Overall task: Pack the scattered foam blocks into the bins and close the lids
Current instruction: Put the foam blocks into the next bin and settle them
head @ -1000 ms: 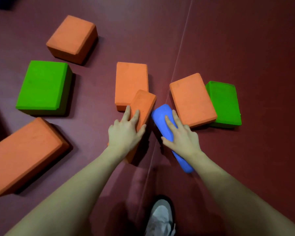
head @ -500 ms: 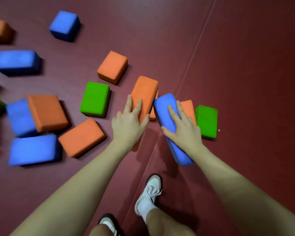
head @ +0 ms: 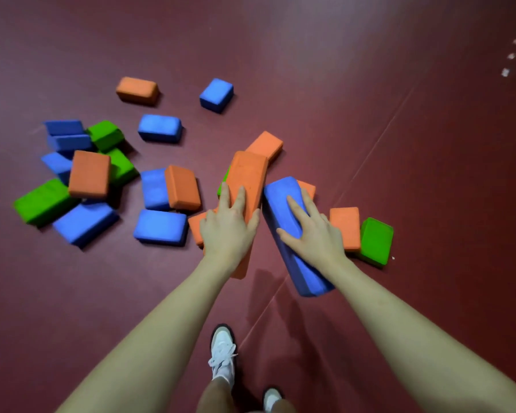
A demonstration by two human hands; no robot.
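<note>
My left hand (head: 228,231) grips an orange foam block (head: 249,177), lifted off the floor and pointing away from me. My right hand (head: 312,234) grips a blue foam block (head: 283,204) beside it, also raised and tilted. Under and behind them lie more orange blocks (head: 344,226) and a green block (head: 376,239) on the dark red floor. No bin or lid is in view.
Several blue, orange and green foam blocks (head: 161,228) lie scattered and piled to the left (head: 88,174) and farther back (head: 216,93). My legs and white shoes (head: 222,353) are at the bottom centre. A floor seam runs diagonally to the right of the hands.
Both hands have risen with their blocks as I straightened up. The view has pulled back from the floor, so many more scattered blocks show on the left.
</note>
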